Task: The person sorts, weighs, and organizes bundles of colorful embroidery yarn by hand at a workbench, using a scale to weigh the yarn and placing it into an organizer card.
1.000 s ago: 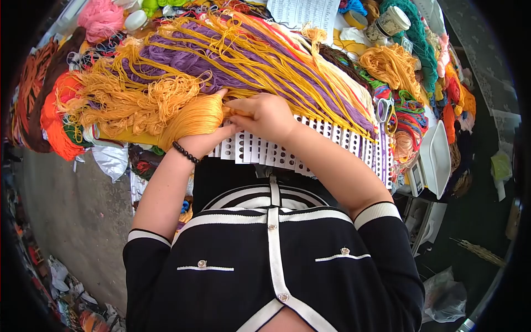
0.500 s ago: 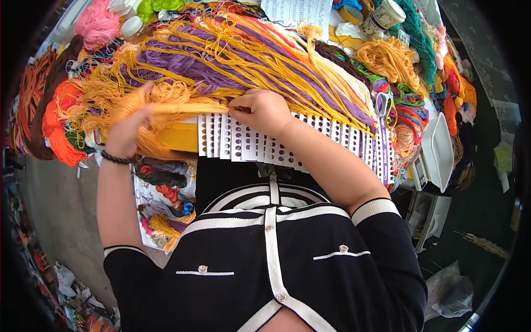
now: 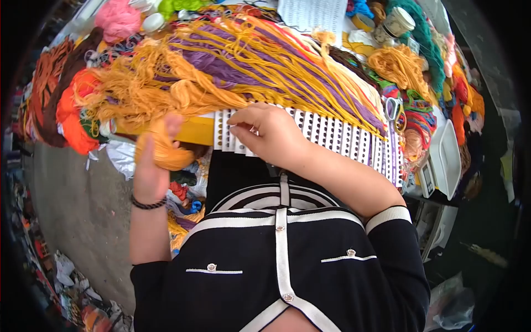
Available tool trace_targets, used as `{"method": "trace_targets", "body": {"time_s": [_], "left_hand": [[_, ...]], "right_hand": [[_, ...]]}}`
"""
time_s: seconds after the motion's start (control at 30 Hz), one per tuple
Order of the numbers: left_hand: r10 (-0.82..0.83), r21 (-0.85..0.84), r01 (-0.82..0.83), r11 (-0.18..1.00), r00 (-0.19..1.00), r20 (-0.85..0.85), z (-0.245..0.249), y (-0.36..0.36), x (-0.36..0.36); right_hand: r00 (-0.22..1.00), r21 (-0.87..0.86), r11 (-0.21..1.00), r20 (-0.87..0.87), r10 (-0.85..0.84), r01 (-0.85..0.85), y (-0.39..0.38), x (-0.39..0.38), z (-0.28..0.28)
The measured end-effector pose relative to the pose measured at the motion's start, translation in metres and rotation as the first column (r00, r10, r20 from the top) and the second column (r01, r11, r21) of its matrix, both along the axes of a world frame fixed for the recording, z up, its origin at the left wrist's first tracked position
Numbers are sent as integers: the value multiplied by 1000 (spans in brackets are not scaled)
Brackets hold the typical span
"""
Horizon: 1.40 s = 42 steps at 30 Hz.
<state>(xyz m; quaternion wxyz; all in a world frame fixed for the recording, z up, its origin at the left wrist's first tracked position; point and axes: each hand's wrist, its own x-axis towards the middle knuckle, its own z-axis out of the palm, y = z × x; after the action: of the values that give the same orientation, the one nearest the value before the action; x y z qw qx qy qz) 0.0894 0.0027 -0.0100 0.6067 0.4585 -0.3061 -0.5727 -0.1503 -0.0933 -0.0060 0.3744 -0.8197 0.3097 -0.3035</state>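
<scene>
My left hand (image 3: 152, 176) is closed around a bunch of orange thread (image 3: 170, 152), just in front of the table's yellow edge (image 3: 193, 131). Over the row of white cards with punched holes (image 3: 332, 133) is my right hand (image 3: 271, 133). Its thumb and forefinger are bent toward each other at the cards' left part; anything between the tips is too small to make out. Loose orange thread (image 3: 160, 77) lies heaped behind my left hand, its end reaching the cards. Long golden-yellow strands (image 3: 276, 66) and purple thread (image 3: 207, 67) fan out behind the cards.
Scissors (image 3: 393, 109) lie at the cards' right end, close to a white tray (image 3: 444, 155). Pink yarn (image 3: 118, 21), red-orange yarn (image 3: 77, 119) and a printed sheet (image 3: 312, 14) surround the threads. A paper cup (image 3: 397, 23) stands at the back right.
My left hand has come down toward my body with the orange bunch. The orange strand stretched between my hands no longer spans them. My right hand stays near the cards.
</scene>
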Motion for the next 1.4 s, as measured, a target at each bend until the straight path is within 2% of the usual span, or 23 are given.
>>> {"method": "trace_targets", "body": {"time_s": [0.03, 0.07, 0.1, 0.17, 0.2, 0.23, 0.3, 0.43, 0.5, 0.57, 0.6, 0.63, 0.67, 0.8, 0.87, 1.0, 1.07, 1.13, 1.17, 1.2, 1.27, 1.33, 1.4], "left_hand": [[-106, -129, 123, 984, 985, 136, 2, 4, -10], [-125, -196, 159, 968, 977, 175, 10, 5, -20], [-143, -260, 197, 945, 966, 214, 17, 4, -28], [-117, -330, 211, 920, 952, 282, 20, 0, -30], [-102, -390, 239, 889, 935, 339, 22, -2, -31], [-99, -395, 239, 887, 934, 343, 24, -3, -34], [-33, -409, 231, 882, 899, 436, 27, -5, -40], [16, -347, 186, 919, 863, 506, 29, -5, -48], [16, -319, 143, 937, 895, 446, 32, -2, -57], [20, -289, 100, 952, 923, 385, 31, 0, -58], [40, -225, -15, 974, 994, 105, 28, 0, -56], [83, -130, -108, 986, 980, -182, 26, 0, -55], [30, -179, -74, 981, 971, -238, 36, -3, -60], [-9, -187, -42, 981, 964, -265, 27, -4, -66], [-3, -191, -31, 981, 985, -174, 17, -6, -66], [16, -203, -42, 978, 992, -128, 14, -4, -73], [5, -240, -1, 971, 1000, 13, 16, -2, -74], [25, -246, -5, 969, 997, 76, 18, -5, -76], [44, -254, -8, 967, 989, 139, 18, -6, -77], [44, -254, -7, 967, 989, 139, 17, -5, -77], [143, -188, -151, 970, 988, -56, 13, -4, -78], [109, -193, -117, 974, 993, -52, 16, -5, -76], [71, -201, -79, 976, 996, -47, 19, -6, -75]], "right_hand": [[996, 0, 998, 70, 56, -57, 5, 8, 8], [994, 97, 991, 66, 87, -93, 10, 16, 16], [992, 90, 990, 76, 102, -109, 16, 23, 22], [960, 235, 964, 275, 55, -122, 25, 36, 30], [951, 333, 927, 301, 70, -174, 27, 39, 33], [950, 326, 929, 304, 74, -176, 27, 40, 37], [935, 558, 779, 340, 100, -286, 28, 40, 44], [920, 622, 726, 389, 40, -294, 28, 40, 33], [915, 569, 767, 398, 56, -295, 30, 34, 40], [897, 618, 723, 442, 4, -308, 30, 33, 33], [874, 660, 677, 483, -51, -325, 30, 33, 30], [875, 660, 678, 482, -50, -324, 28, 32, 30], [892, 666, 683, 450, -48, -299, 25, 30, 30], [906, 684, 683, 415, -78, -255, 24, 31, 33], [915, 687, 686, 396, -76, -240, 24, 32, 33], [948, 737, 649, 309, -75, -189, 23, 30, 34], [949, 719, 664, 313, -43, -207, 23, 28, 30], [949, 699, 679, 316, -10, -225, 24, 28, 28], [925, 694, 674, 377, -42, -253, 27, 29, 27], [896, 687, 671, 437, -73, -280, 28, 29, 27], [894, 683, 682, 437, -97, -260, 28, 28, 23], [891, 679, 694, 438, -119, -241, 28, 27, 22], [805, 728, 612, 543, -240, -309, 27, 27, 23]]}}
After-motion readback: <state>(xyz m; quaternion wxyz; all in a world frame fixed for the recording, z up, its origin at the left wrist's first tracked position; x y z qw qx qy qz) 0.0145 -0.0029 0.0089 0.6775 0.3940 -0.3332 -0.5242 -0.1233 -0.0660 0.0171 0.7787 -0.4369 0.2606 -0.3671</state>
